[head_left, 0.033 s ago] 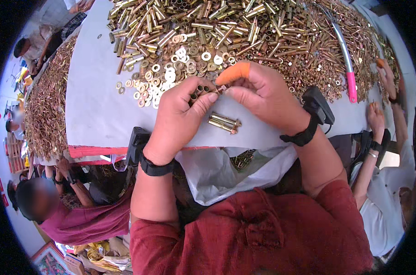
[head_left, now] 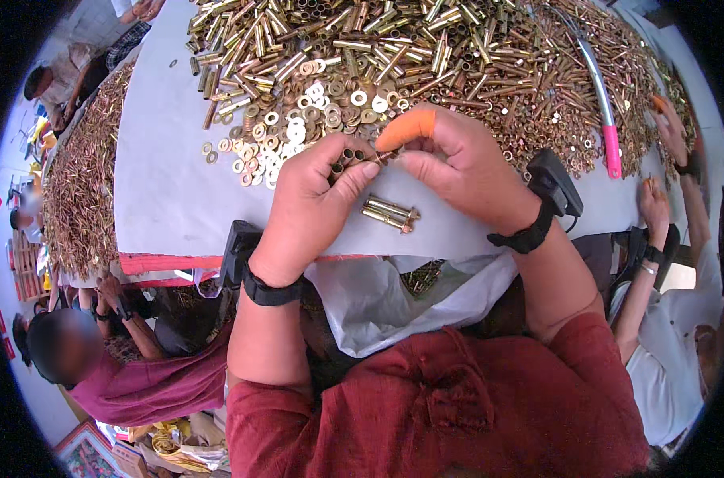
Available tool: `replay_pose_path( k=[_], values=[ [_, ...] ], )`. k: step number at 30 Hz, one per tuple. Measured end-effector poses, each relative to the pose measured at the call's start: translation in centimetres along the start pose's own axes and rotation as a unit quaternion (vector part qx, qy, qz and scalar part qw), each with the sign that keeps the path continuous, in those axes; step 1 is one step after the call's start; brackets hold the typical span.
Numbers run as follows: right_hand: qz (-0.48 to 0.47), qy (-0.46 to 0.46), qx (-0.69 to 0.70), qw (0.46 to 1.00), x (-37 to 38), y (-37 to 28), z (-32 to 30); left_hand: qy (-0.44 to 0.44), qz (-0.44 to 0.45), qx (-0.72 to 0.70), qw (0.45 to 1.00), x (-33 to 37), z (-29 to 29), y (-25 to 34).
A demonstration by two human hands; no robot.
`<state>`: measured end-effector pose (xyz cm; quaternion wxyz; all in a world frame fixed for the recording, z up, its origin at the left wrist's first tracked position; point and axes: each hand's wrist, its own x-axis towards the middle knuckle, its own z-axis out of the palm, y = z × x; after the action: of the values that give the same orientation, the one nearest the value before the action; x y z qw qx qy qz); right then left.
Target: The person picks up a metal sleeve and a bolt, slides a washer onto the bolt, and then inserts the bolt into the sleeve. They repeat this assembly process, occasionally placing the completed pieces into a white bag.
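My left hand (head_left: 318, 191) is closed around several brass-coloured anchor bolts with tubular sleeves (head_left: 347, 155), their open ends pointing up and away. One thin threaded end (head_left: 384, 157) sticks out to the right. At that end my right hand (head_left: 456, 163) pinches with thumb and index finger, which wears an orange finger cover (head_left: 408, 127). A small nut at the fingertips is mostly hidden. On the grey table just below the hands lie several assembled sleeve anchors (head_left: 390, 213) side by side.
Loose washers (head_left: 294, 131), a heap of sleeves (head_left: 362, 48), small nuts (head_left: 529, 131) and bolts (head_left: 609, 56) cover the far side. A metal tool with a pink handle (head_left: 611, 151) lies at right. A white sack (head_left: 362, 311) hangs below the table edge. Co-workers' hands (head_left: 655, 203) work at right.
My right index finger has closed down over the nut at the threaded end. A co-worker's hand at the far right has shifted slightly.
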<state>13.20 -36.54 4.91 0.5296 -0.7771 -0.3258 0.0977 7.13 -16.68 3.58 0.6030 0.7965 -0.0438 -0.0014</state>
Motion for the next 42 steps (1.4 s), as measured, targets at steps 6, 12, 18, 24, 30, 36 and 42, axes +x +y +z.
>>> replay_pose_path(
  k=[6, 12, 18, 24, 30, 36, 42],
  values=[
    [-0.033, 0.013, -0.090, 0.995, -0.1, -0.4, 0.3, -0.004, 0.009, 0.032, 0.999, -0.2, -0.2, 0.5],
    [-0.125, 0.017, -0.129, 0.984, 0.0, 0.1, 0.0, -0.032, -0.022, -0.018, 0.999, -0.2, -0.5, 0.2],
    [-0.014, -0.024, -0.065, 0.997, -0.4, -0.5, -0.2, -0.013, 0.013, 0.041, 0.999, -0.2, -0.2, 0.6],
    [-0.137, 0.037, -0.104, 0.984, -0.2, -0.1, 0.1, -0.022, -0.001, 0.010, 1.000, -0.1, -0.1, 0.4],
    [-0.035, 0.035, -0.145, 0.988, -0.7, -0.1, 0.2, -0.017, 0.036, 0.041, 0.998, -0.1, 0.3, 0.7],
    [0.042, 0.088, -0.017, 0.995, -0.7, 0.4, 1.8, -0.002, 0.024, 0.031, 0.999, -0.1, 0.8, 0.8],
    [0.099, 0.066, 0.119, 0.986, -0.6, 1.1, 2.0, 0.059, -0.053, -0.036, 0.996, 0.2, 1.2, 0.3]
  ],
)
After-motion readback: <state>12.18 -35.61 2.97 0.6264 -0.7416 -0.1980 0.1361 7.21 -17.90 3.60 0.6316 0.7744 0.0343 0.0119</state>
